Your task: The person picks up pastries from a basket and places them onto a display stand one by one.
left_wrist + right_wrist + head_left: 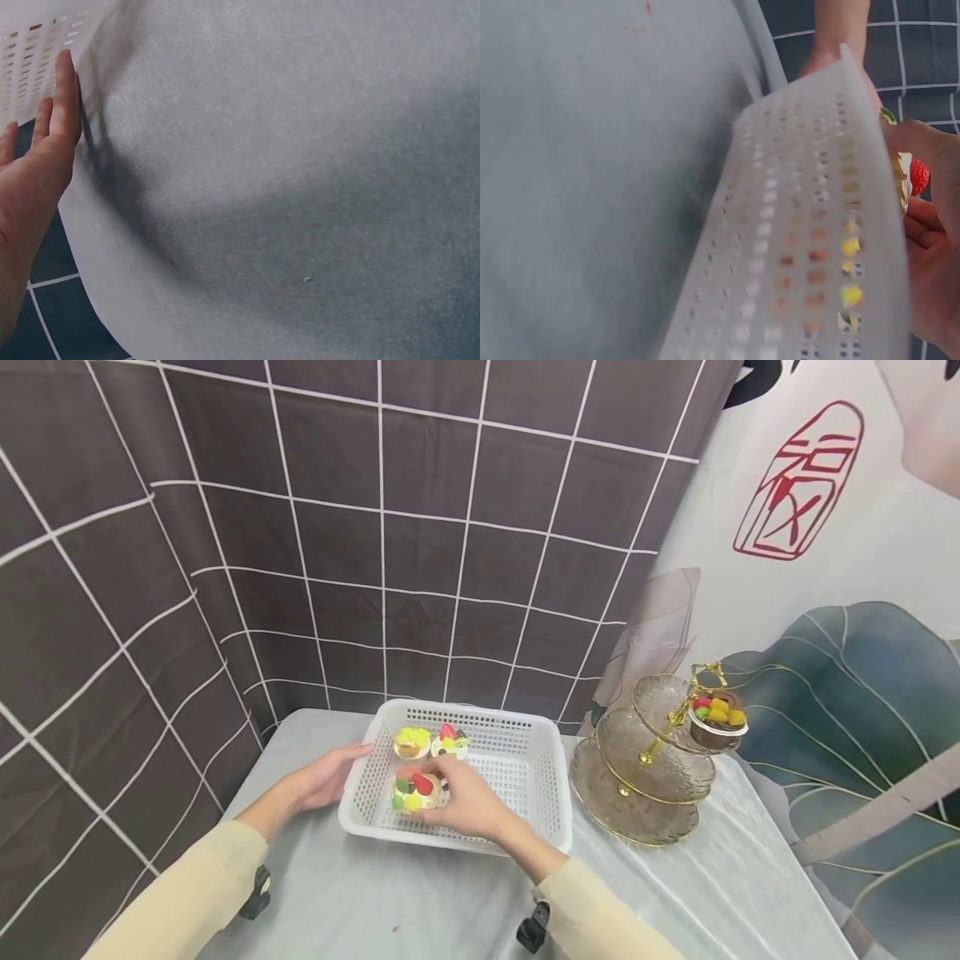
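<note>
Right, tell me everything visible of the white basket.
The basket is white, rectangular and open-topped, apparently plastic, with small holes through its walls and floor and a solid rim. It sits upright on the pale table. The left hand touches its left wall. Two small cakes stand in its left part; the right hand holds a third cake nearer the front; whether it rests there is hidden.

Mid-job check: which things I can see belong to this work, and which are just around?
Part of the job:
- fruit-topped cake, gripped by the right hand
- white basket, left hand at its side
- two other cakes in it
- probably the tiered stand, with a chocolate cake cup on top

Just around:
- dark grid backdrop
- printed cloth
</note>
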`<state>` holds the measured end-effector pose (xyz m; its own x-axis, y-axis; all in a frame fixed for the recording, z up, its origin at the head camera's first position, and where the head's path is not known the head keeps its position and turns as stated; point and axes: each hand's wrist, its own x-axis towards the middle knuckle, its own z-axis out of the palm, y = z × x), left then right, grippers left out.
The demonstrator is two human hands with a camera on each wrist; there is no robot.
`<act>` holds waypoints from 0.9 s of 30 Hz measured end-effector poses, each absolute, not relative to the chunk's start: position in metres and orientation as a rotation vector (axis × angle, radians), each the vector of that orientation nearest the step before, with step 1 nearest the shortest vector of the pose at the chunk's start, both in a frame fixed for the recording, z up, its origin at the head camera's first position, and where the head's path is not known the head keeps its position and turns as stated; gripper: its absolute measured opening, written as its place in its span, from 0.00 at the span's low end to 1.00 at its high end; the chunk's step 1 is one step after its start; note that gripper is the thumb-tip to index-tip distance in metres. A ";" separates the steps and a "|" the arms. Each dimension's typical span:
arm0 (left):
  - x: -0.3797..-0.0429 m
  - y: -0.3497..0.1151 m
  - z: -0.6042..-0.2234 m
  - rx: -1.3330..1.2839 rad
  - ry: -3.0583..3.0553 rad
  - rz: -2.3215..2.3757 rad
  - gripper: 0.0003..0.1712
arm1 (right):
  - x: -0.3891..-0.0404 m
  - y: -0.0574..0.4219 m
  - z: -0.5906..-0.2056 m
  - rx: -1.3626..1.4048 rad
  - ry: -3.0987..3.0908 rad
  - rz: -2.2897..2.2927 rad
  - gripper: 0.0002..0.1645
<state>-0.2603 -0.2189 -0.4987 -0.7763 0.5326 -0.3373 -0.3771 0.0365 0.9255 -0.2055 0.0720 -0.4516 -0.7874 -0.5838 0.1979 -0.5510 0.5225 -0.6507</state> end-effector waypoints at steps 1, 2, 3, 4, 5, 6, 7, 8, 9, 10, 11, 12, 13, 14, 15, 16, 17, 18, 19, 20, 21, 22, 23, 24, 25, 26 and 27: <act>-0.261 -0.219 -0.499 0.158 1.670 1.809 0.44 | -0.204 0.077 -0.450 -0.999 2.713 -1.129 0.37; -0.261 -0.219 -0.499 0.166 1.670 1.804 0.44 | -0.202 0.083 -0.448 -0.986 2.729 -1.127 0.37; -0.262 -0.219 -0.498 0.181 1.668 1.802 0.45 | -0.200 0.088 -0.445 -0.969 2.744 -1.127 0.37; -0.262 -0.219 -0.498 0.187 1.664 1.803 0.45 | -0.199 0.093 -0.443 -0.970 2.757 -1.130 0.37; -0.262 -0.220 -0.498 0.197 1.659 1.804 0.44 | -0.198 0.098 -0.441 -0.968 2.774 -1.129 0.37; -0.262 -0.220 -0.497 0.191 1.659 1.807 0.44 | -0.198 0.102 -0.439 -0.978 2.783 -1.134 0.37; -0.262 -0.220 -0.497 0.190 1.660 1.809 0.44 | -0.197 0.106 -0.437 -0.987 2.786 -1.143 0.36; -0.262 -0.220 -0.497 0.197 1.662 1.809 0.44 | -0.196 0.110 -0.434 -1.006 2.790 -1.150 0.36; -0.262 -0.220 -0.497 0.188 1.661 1.813 0.44 | -0.196 0.114 -0.432 -1.018 2.786 -1.159 0.36; -0.262 -0.220 -0.497 0.175 1.657 1.817 0.44 | -0.195 0.118 -0.429 -1.030 2.787 -1.163 0.36; -0.262 -0.220 -0.497 0.165 1.658 1.818 0.44 | -0.194 0.123 -0.425 -1.039 2.788 -1.167 0.36; -0.262 -0.220 -0.497 0.157 1.659 1.819 0.44 | -0.193 0.127 -0.421 -1.052 2.780 -1.181 0.36; -0.262 -0.220 -0.498 0.153 1.655 1.822 0.44 | -0.193 0.131 -0.417 -1.061 2.772 -1.192 0.36; -0.261 -0.221 -0.498 0.157 1.659 1.822 0.44 | -0.192 0.135 -0.412 -1.072 2.767 -1.204 0.36; -0.262 -0.221 -0.498 0.144 1.657 1.825 0.44 | -0.192 0.139 -0.408 -1.078 2.767 -1.210 0.36; -0.262 -0.221 -0.499 0.140 1.656 1.826 0.44 | -0.191 0.144 -0.404 -1.086 2.775 -1.210 0.36; -0.262 -0.221 -0.499 0.138 1.657 1.825 0.44 | -0.191 0.149 -0.399 -1.092 2.784 -1.214 0.36; -0.261 -0.221 -0.499 0.135 1.655 1.825 0.44 | -0.190 0.154 -0.395 -1.094 2.793 -1.220 0.36; -0.261 -0.221 -0.499 0.135 1.659 1.823 0.45 | -0.190 0.159 -0.392 -1.090 2.812 -1.224 0.37; -0.261 -0.220 -0.498 0.147 1.664 1.819 0.45 | -0.189 0.164 -0.389 -1.082 2.835 -1.228 0.37; -0.261 -0.220 -0.498 0.133 1.659 1.819 0.45 | -0.189 0.169 -0.386 -1.067 2.858 -1.233 0.36; -0.261 -0.220 -0.498 0.135 1.663 1.816 0.45 | -0.188 0.174 -0.384 -1.048 2.878 -1.247 0.36; -0.260 -0.220 -0.498 0.135 1.667 1.812 0.45 | -0.187 0.180 -0.382 -1.024 2.894 -1.268 0.36; -0.260 -0.220 -0.497 0.138 1.669 1.809 0.45 | -0.185 0.185 -0.380 -0.999 2.910 -1.290 0.36; -0.260 -0.220 -0.497 0.145 1.677 1.805 0.45 | -0.184 0.190 -0.378 -0.971 2.928 -1.312 0.35; -0.260 -0.220 -0.497 0.146 1.680 1.805 0.44 | -0.182 0.196 -0.376 -0.942 2.940 -1.338 0.35; -0.260 -0.220 -0.496 0.138 1.680 1.807 0.44 | -0.180 0.201 -0.375 -0.917 2.954 -1.363 0.35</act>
